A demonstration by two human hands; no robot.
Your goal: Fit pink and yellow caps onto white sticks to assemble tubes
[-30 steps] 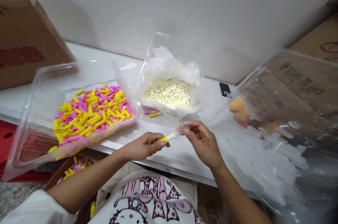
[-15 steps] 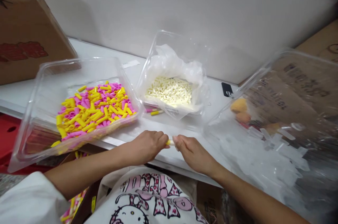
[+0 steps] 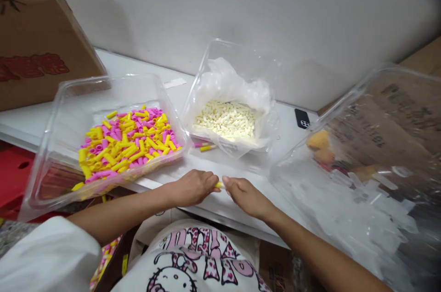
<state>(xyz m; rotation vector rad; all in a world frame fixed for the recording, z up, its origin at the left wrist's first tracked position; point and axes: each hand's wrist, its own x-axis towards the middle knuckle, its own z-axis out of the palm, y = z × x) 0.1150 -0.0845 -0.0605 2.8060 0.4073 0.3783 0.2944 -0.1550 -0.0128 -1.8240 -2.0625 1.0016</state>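
Note:
Over the table's front edge, my left hand (image 3: pixel 195 187) is closed around a short yellow plastic tube (image 3: pixel 219 185), whose end pokes out past the fingers. My right hand (image 3: pixel 247 195) meets it from the other side, thumb and fingers pinched at the tube's end on a small cream-coloured plug, now almost hidden by the fingertips. Left of my hands, a clear plastic bin (image 3: pixel 37 191) holds many yellow and pink tubes (image 3: pixel 127 145). Ahead, another clear bin (image 3: pixel 203 67), lined with a white plastic bag (image 3: pixel 225 78), contains a heap of cream-coloured plugs (image 3: pixel 225 120).
At right stands a large clear bin (image 3: pixel 365 74) with translucent plastic pieces (image 3: pixel 382 204). A phone (image 3: pixel 302 118) lies by the wall. One pink and one yellow tube (image 3: pixel 207 148) lie before the middle bin. A cardboard box (image 3: pixel 44 39) stands at left.
My hands have come slightly closer together. Less of the cream-coloured plug shows between the yellow tube and my right fingertips. The whole view has shifted a little.

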